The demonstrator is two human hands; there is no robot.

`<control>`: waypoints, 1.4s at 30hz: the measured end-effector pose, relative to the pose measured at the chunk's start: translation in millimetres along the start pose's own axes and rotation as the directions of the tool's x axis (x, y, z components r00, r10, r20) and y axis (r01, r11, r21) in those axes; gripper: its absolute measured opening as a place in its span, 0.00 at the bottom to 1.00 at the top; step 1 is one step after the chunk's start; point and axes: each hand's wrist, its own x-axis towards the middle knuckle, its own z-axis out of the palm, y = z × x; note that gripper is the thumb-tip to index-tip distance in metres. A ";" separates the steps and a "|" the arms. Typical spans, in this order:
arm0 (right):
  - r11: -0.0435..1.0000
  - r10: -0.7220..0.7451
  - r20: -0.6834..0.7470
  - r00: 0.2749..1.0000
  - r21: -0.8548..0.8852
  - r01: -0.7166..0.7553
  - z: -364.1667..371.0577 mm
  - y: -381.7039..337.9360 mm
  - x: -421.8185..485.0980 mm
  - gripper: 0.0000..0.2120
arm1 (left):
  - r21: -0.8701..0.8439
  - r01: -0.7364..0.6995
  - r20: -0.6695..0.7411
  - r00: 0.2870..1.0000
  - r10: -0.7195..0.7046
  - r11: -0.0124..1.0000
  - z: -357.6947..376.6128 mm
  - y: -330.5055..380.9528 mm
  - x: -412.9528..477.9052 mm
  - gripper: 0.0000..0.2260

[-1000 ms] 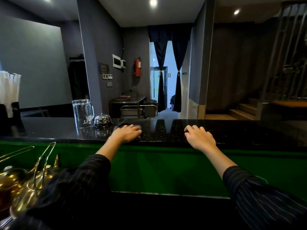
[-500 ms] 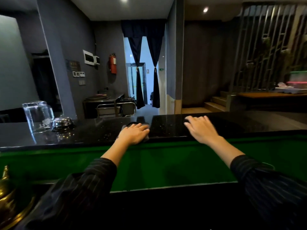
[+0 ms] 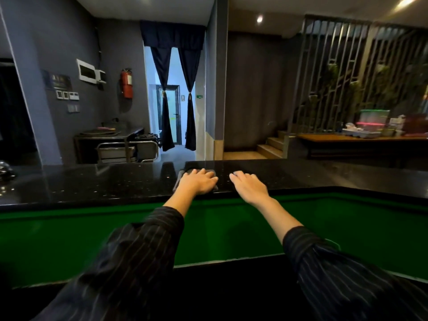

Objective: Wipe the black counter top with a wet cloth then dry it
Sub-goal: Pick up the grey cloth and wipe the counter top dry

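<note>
The black speckled counter top [image 3: 104, 184] runs across the view above a green front panel. A dark cloth [image 3: 185, 173] lies flat on it near the front edge. My left hand [image 3: 199, 183] presses palm-down on the cloth, covering most of it, fingers together. My right hand [image 3: 249, 187] rests flat on the bare counter just to the right of the cloth, fingers spread, holding nothing.
A silver call bell [image 3: 4, 170] sits at the counter's far left edge. Beyond the counter stand a metal trolley [image 3: 127, 151], a curtained doorway [image 3: 176, 107], steps [image 3: 271, 147] and a wooden table [image 3: 361, 137] with containers at the right.
Both hands and the cloth have slid right along the counter. The view has turned right too, so the glass jug is out of frame and the bell is at the left edge.
</note>
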 end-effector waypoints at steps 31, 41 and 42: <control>0.767 -0.622 -0.048 0.782 -0.237 0.596 24.6 -58.8 -40.8 0.06 | -0.213 -0.269 -0.660 0.749 0.065 0.940 -9.9 -50.8 -166.2 0.18; 0.790 -0.470 -0.129 0.873 0.381 0.481 139.5 -269.5 -101.3 0.11 | -0.607 -0.004 -0.693 0.493 -0.527 0.795 -23.3 -214.3 -303.3 0.12; 0.785 -0.492 -0.118 0.863 0.368 0.498 155.0 -289.5 -104.2 0.11 | -0.661 0.023 -0.655 0.471 -0.591 0.750 -23.6 -231.8 -314.3 0.13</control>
